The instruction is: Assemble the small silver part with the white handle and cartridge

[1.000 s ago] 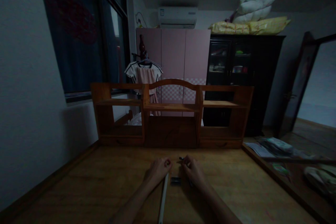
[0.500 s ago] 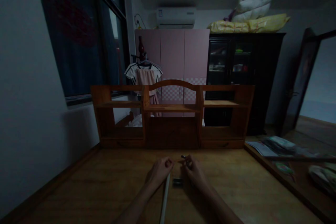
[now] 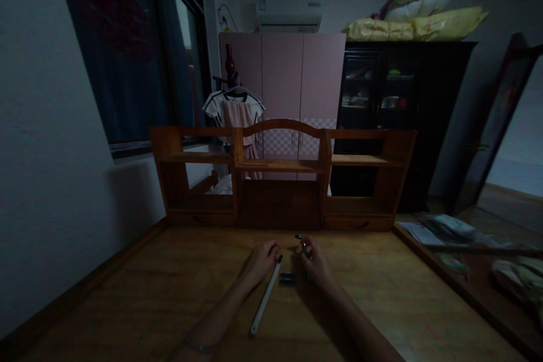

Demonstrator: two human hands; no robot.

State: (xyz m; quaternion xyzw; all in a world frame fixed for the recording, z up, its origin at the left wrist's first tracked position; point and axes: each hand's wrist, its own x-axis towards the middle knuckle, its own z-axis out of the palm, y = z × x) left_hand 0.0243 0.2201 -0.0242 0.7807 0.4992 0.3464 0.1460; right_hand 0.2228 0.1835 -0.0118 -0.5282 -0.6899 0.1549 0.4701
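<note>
My right hand (image 3: 316,260) is closed around a slim dark tool (image 3: 304,248), whose shiny end (image 3: 299,236) sticks out above the fingers. Opposite it, my left hand (image 3: 261,260) has its fingers curled together; whatever is in them, if anything, is hidden. Close by its thumb side is the dark tip of a long pale stick (image 3: 265,302), which slants down the tabletop towards me and has a small hole at its near end. Between the two hands lies a small dark, shiny block-like object (image 3: 287,278), its kind too dim to make out.
Behind my hands a wooden shelf unit (image 3: 278,166) spans the desk's (image 3: 169,294) back edge. To the right, past the desk's raised edge, lie papers (image 3: 418,233), plastic packs (image 3: 453,227) and a pale cloth-like bundle (image 3: 509,283). A white wall (image 3: 127,198) borders the left side.
The pale stick now slants lower left, its dark tip and near end both visible; before, it ran from the left hand to the bottom edge. The camera view has tilted slightly down.
</note>
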